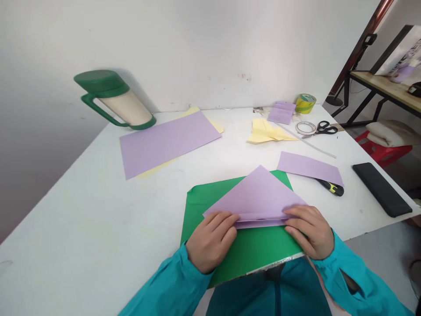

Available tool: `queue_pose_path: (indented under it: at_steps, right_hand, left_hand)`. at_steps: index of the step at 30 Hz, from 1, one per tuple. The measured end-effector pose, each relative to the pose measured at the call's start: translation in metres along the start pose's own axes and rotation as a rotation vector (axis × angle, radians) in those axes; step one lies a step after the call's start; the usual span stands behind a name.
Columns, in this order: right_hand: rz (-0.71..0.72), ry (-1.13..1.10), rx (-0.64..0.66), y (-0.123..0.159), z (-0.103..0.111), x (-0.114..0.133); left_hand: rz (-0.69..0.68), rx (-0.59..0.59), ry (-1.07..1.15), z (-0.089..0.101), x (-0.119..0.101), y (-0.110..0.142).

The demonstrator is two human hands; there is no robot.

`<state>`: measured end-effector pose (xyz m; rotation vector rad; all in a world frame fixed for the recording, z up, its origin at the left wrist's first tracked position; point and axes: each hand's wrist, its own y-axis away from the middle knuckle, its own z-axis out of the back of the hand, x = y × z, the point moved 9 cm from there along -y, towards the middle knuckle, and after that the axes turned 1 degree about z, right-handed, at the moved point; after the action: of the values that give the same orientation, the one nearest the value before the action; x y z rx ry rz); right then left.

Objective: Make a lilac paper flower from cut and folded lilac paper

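Note:
A folded sheet of purple paper (pixel 256 193) lies over a green sheet (pixel 253 254), its pointed corner facing away from me. Along its near edge runs a narrow folded strip, slightly lifted. My left hand (pixel 212 239) grips the left end of that strip, with the fingers curled and the thumb pressed against it. At the other end my right hand (pixel 311 230) pinches the strip between fingers and thumb. The fingertips cover both ends of the fold.
Purple and yellow sheets (pixel 167 142) lie back left near a green-lidded jug (pixel 121 101). To the right are a yellow paper plane (pixel 266 131), tape rolls (pixel 305 103), scissors (pixel 324 128), a purple strip (pixel 309 167) over a utility knife (pixel 333 188), and a black phone (pixel 381 188).

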<state>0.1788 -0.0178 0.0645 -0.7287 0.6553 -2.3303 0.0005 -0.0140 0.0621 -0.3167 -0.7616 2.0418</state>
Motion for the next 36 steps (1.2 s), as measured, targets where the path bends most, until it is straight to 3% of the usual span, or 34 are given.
queue_pose_path:
  at_steps: [6, 11, 14, 17, 24, 31, 36]
  right_hand:
    - [-0.071, 0.021, 0.083, -0.011, -0.023, 0.004]
    - [-0.192, 0.085, 0.143, -0.015, -0.046, -0.018]
    - [-0.205, 0.094, 0.202, -0.018, -0.055, -0.026]
    - [-0.159, 0.033, 0.198, -0.019, -0.051, -0.017]
    - [-0.055, -0.001, 0.142, -0.014, -0.036, 0.012]
    - [-0.114, 0.017, 0.125, -0.015, -0.045, 0.001]
    - [-0.09, 0.055, 0.077, -0.013, -0.037, 0.003]
  left_hand:
    - [-0.08, -0.058, -0.032, 0.009, -0.01, -0.002]
    - [-0.109, -0.055, -0.043, 0.008, -0.016, -0.002]
    - [-0.047, 0.002, -0.016, 0.001, -0.012, -0.002]
    - [0.012, 0.031, -0.036, -0.003, -0.006, -0.001]
    - [-0.035, 0.015, -0.042, 0.001, -0.007, -0.002]
    - [-0.027, 0.021, -0.043, 0.0, -0.008, -0.001]
    - [-0.009, 0.026, -0.031, -0.001, -0.003, 0.001]
